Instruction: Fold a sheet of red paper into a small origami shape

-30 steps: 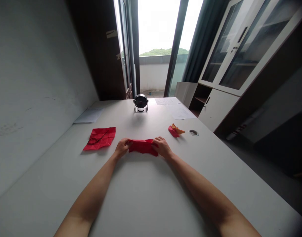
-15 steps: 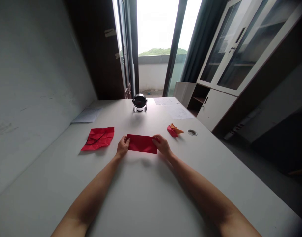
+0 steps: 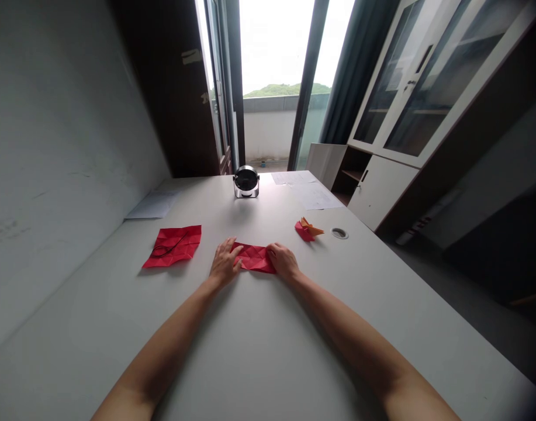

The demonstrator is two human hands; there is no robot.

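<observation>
Spanning the space between the two hands, a creased red paper strip (image 3: 255, 258) lies crosswise near the middle of the white surface (image 3: 245, 327), which probably gives it a flat backing. The left hand (image 3: 225, 261) rests over its left end with fingers parted rather than clenched, and the right hand (image 3: 284, 260) curls over the opposite end; whether that one pinches the paper or only presses on it cannot be told. Contact at both ends likely stops the strip from sliding or springing up. Off to the left, a creased red sheet (image 3: 185, 250) lies spread out, with a thin dark looped item (image 3: 162, 251) on top, perhaps acting as a light weight. On the right, a folded red-and-orange paper piece (image 3: 308, 230) sits near a round cable hole (image 3: 339, 233), apart from the hands and so out of their way. Farther back stands a round device (image 3: 246, 180) on a bracket. Both bare forearms reach forward from the near edge, converging, with the wrists low and the backs of the hands mostly upward.
</observation>
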